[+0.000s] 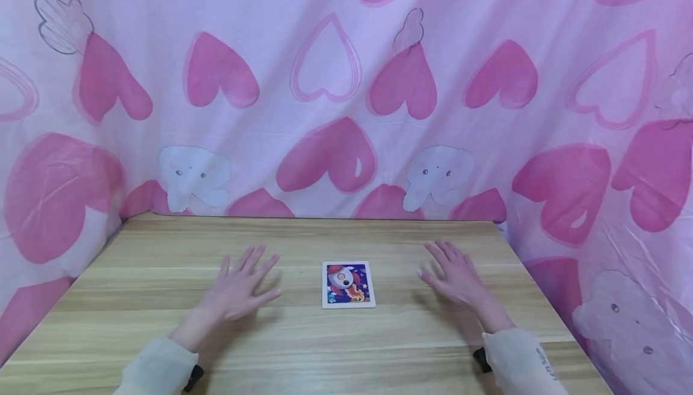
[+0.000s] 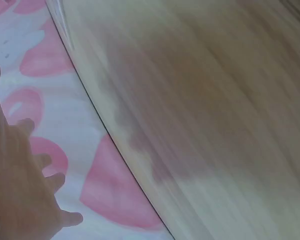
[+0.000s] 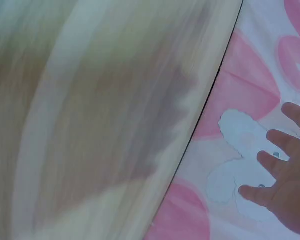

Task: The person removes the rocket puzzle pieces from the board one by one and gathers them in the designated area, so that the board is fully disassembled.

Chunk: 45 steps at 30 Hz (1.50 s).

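Observation:
A small picture card or thin stack of cards (image 1: 349, 285) lies flat near the middle of the table, white-bordered, with a cartoon rocket on a dark starry ground. To its left my left hand (image 1: 238, 290) hovers with fingers spread, apart from it. On the other side my right hand (image 1: 455, 275) is held over the table, fingers extended, touching nothing. The left wrist view catches part of the left hand (image 2: 25, 180) at its left edge. At the right edge of the right wrist view, the fingers of the right hand (image 3: 290, 185) are splayed.
The wood-grain table (image 1: 346, 353) reaches back to a pink curtain (image 1: 335, 106) printed with hearts and white cartoon animals, which also hangs along both sides. Pale sleeves (image 1: 159, 365) cover both forearms, and a dark object (image 1: 482, 360) shows under the right one.

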Each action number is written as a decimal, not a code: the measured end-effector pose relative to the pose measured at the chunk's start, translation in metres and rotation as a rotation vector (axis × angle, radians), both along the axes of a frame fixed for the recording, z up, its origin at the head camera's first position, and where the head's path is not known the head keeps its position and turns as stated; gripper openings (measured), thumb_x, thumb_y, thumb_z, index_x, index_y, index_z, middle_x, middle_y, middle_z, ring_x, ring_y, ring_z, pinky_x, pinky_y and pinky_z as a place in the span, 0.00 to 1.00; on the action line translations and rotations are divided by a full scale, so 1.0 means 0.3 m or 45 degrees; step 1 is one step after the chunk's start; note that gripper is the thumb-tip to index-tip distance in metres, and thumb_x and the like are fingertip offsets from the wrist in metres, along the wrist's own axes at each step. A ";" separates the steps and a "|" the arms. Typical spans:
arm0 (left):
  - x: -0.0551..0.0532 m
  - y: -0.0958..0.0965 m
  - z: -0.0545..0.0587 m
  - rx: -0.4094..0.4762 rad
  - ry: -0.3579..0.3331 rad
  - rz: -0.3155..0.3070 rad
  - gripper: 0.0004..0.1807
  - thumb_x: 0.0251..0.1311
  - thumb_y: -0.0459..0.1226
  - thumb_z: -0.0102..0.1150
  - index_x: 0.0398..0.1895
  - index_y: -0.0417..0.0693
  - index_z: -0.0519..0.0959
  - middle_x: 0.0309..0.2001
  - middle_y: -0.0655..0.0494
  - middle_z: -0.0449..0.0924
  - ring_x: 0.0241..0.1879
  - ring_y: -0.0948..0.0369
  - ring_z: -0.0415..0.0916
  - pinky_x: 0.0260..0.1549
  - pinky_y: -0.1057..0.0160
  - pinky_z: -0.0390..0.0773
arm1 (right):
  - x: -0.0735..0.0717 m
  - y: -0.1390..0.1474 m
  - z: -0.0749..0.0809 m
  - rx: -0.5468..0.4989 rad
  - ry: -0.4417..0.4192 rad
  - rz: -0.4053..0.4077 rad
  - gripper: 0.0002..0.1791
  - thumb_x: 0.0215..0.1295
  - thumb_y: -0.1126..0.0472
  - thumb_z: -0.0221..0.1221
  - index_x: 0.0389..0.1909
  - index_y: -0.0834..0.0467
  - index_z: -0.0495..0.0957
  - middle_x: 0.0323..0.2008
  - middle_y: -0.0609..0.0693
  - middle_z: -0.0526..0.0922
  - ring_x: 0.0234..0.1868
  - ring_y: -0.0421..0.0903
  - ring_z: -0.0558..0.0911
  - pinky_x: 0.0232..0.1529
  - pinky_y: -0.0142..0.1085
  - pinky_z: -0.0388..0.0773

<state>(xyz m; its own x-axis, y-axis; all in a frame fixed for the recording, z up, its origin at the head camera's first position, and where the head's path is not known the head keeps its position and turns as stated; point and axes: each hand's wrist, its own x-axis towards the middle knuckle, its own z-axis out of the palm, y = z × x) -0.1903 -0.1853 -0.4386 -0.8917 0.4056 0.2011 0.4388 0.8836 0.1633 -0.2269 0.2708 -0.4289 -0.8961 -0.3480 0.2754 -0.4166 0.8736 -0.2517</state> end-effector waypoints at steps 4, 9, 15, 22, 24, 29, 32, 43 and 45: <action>0.006 0.029 0.007 0.007 0.022 -0.064 0.38 0.55 0.62 0.41 0.66 0.55 0.54 0.67 0.50 0.42 0.65 0.49 0.39 0.55 0.39 0.34 | -0.003 -0.021 -0.007 -0.178 0.006 0.055 0.32 0.60 0.45 0.52 0.60 0.60 0.63 0.59 0.61 0.61 0.59 0.59 0.57 0.54 0.58 0.52; 0.022 0.069 0.001 -0.036 0.021 -0.124 0.37 0.55 0.61 0.43 0.66 0.57 0.55 0.66 0.51 0.48 0.64 0.51 0.44 0.56 0.40 0.41 | -0.003 -0.060 -0.022 -0.389 -0.027 0.095 0.25 0.62 0.51 0.52 0.56 0.61 0.67 0.55 0.58 0.67 0.56 0.55 0.62 0.54 0.52 0.57; 0.038 0.119 -0.009 -0.071 -0.062 -0.218 0.35 0.56 0.60 0.43 0.65 0.54 0.59 0.65 0.49 0.52 0.62 0.49 0.50 0.55 0.40 0.47 | -0.003 -0.113 -0.032 -0.552 -0.064 0.118 0.19 0.61 0.59 0.54 0.51 0.63 0.71 0.47 0.57 0.72 0.49 0.53 0.69 0.47 0.50 0.66; 0.043 0.160 -0.026 -0.079 -0.127 -0.302 0.34 0.56 0.60 0.41 0.63 0.53 0.61 0.64 0.49 0.55 0.61 0.49 0.52 0.54 0.40 0.49 | -0.010 -0.172 -0.041 -0.607 -0.186 0.122 0.15 0.61 0.63 0.54 0.48 0.63 0.73 0.45 0.55 0.73 0.45 0.53 0.71 0.41 0.46 0.72; 0.046 0.171 -0.030 -0.087 -0.150 -0.322 0.35 0.56 0.61 0.41 0.63 0.54 0.62 0.64 0.49 0.55 0.61 0.49 0.52 0.54 0.40 0.50 | -0.013 -0.189 -0.042 -0.622 -0.216 0.115 0.15 0.60 0.63 0.54 0.48 0.62 0.73 0.44 0.54 0.74 0.45 0.52 0.72 0.41 0.44 0.72; 0.051 0.197 -0.028 -0.136 -0.178 -0.365 0.36 0.56 0.61 0.40 0.63 0.52 0.62 0.64 0.49 0.56 0.62 0.49 0.51 0.54 0.41 0.51 | -0.026 -0.229 -0.048 -0.646 -0.250 0.116 0.14 0.58 0.65 0.56 0.46 0.62 0.74 0.43 0.53 0.74 0.44 0.52 0.73 0.39 0.40 0.74; 0.055 0.214 -0.021 -0.155 -0.173 -0.399 0.35 0.56 0.61 0.41 0.63 0.52 0.62 0.63 0.49 0.57 0.61 0.49 0.52 0.54 0.41 0.51 | -0.036 -0.253 -0.052 -0.661 -0.271 0.111 0.13 0.58 0.65 0.56 0.45 0.62 0.75 0.42 0.52 0.75 0.43 0.51 0.73 0.39 0.40 0.74; 0.054 0.273 -0.029 -0.206 -0.191 -0.473 0.36 0.55 0.63 0.38 0.63 0.56 0.61 0.64 0.49 0.55 0.61 0.49 0.53 0.54 0.41 0.52 | -0.069 -0.352 -0.052 -0.645 -0.419 0.058 0.11 0.58 0.64 0.56 0.43 0.57 0.76 0.41 0.49 0.75 0.41 0.46 0.73 0.41 0.41 0.71; 0.053 0.283 -0.031 -0.213 -0.198 -0.475 0.36 0.54 0.64 0.39 0.63 0.57 0.61 0.64 0.49 0.55 0.61 0.49 0.52 0.54 0.41 0.52 | -0.077 -0.370 -0.056 -0.622 -0.440 0.079 0.11 0.58 0.64 0.56 0.43 0.58 0.76 0.40 0.49 0.75 0.40 0.45 0.73 0.40 0.39 0.71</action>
